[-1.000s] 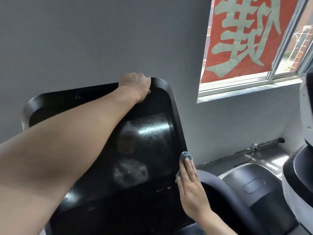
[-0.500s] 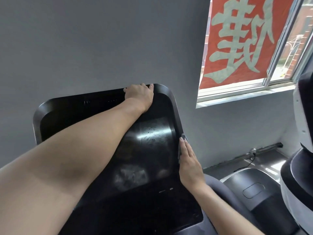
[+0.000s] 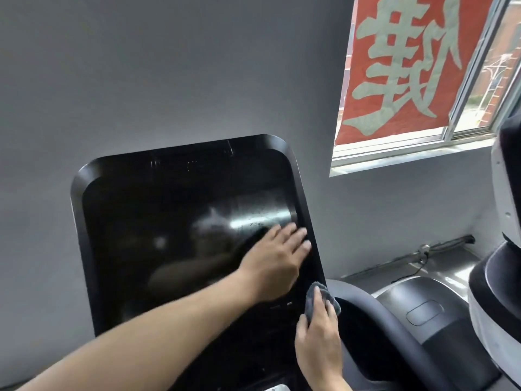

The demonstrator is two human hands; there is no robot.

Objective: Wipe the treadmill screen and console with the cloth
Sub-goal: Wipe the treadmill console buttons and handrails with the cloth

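Note:
The treadmill's large black glossy screen (image 3: 158, 227) fills the middle of the head view, tilted back against a grey wall. My left hand (image 3: 277, 258) lies on its right half with fingers spread and straight, slightly blurred. My right hand (image 3: 318, 331) presses a small grey cloth (image 3: 313, 299) against the screen's lower right edge with straight fingers. The black console panel (image 3: 253, 342) continues below the screen, partly hidden by my left forearm.
A dark curved handrail (image 3: 375, 320) runs off the console's right side. Behind it sits a grey motor cover (image 3: 423, 314) on the floor, with a cable along the wall. A white and black machine (image 3: 501, 263) stands at the right edge. A window (image 3: 423, 74) with a red banner is above.
My left hand let go of the screen's top edge and dropped onto the screen's right half. My right hand with the cloth slid down the right edge.

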